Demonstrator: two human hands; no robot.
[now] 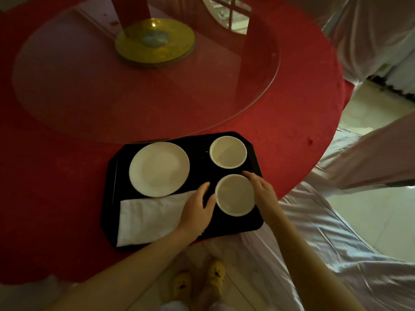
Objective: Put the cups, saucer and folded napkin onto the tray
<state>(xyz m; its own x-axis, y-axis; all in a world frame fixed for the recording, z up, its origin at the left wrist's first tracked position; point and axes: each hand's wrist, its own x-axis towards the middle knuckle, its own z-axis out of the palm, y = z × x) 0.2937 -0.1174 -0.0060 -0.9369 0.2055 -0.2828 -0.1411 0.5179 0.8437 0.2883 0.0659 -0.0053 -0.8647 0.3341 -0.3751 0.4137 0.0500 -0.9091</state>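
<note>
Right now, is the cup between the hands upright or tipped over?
Upright: the near cup stands on the tray, its round open mouth facing up.

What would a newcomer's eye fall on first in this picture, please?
The black tray at the near edge of the red table, where the pale saucer, far cup and folded napkin stand out. Next, the left hand and right hand flank the near cup, the right's fingers curving along its rim. Behind lies a large glass turntable.
</note>
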